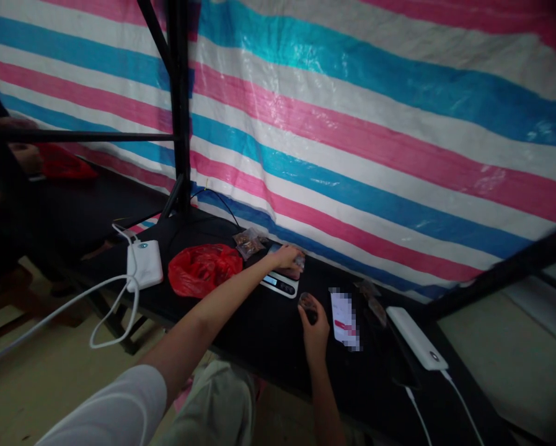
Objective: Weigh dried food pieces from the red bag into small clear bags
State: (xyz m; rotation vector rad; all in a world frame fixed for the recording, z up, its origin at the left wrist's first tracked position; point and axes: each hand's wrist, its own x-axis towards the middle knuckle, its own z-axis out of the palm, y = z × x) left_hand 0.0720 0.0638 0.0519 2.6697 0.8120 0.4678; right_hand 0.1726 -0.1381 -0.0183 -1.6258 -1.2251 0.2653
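Observation:
My left hand (287, 255) reaches over a white digital scale (289, 293) with a small lit display. Its fingers are closed around something clear and shiny above the scale's platform, too small to name. Nearer to me, my right hand (315, 325) pinches a small clear round container (308, 301) with brown bits in it. Behind the scale's left side lies a clear bag of brown pieces (248, 243). A crumpled red plastic bag (204, 269) rests just left of my left forearm.
To the right lie a lit phone (345, 319), small clear bags (374, 303) and a white power bank (416, 337) with cables. Another white power bank (145, 265) sits at the left end of the black table (259, 337). Striped sheeting hangs behind. At far left, another person's hand (26, 158) shows.

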